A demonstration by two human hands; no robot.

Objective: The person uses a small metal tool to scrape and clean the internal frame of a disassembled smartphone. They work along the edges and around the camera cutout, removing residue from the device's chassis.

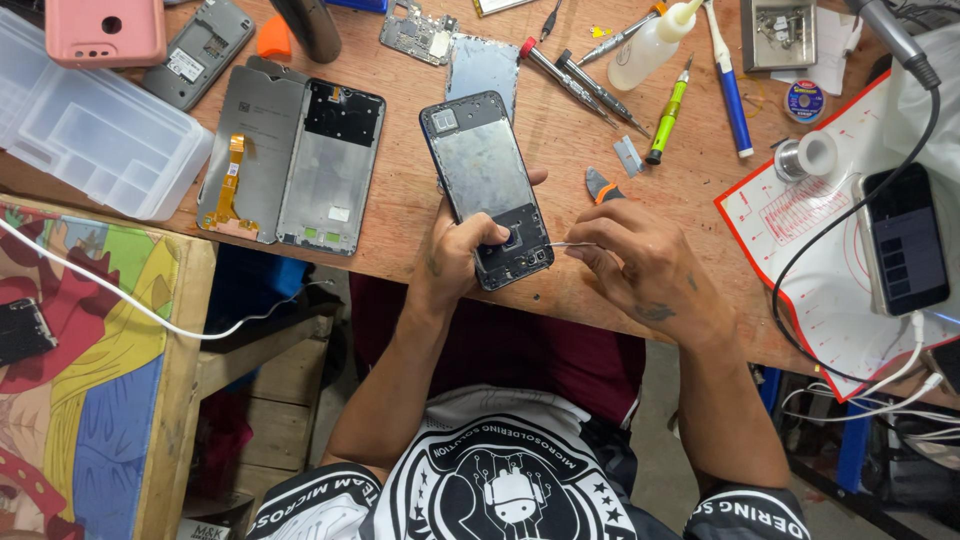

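My left hand (462,250) grips an opened phone body (480,170) by its lower end, back side up, with the thumb pressed on the dark bottom section. The phone tilts up over the near edge of the wooden bench (400,215). My right hand (640,262) pinches thin metal tweezers (566,245), whose tip touches the phone's lower right corner. An orange-handled cutter (600,186) lies just behind my right hand.
A loose screen panel (240,150) and a phone frame (332,165) lie left. Screwdrivers (575,80), a green tool (668,110), a blue pen (733,95) and a squeeze bottle (650,42) sit at the back. A clear plastic tray (95,125) is far left, a dark phone (905,240) on a white mat right.
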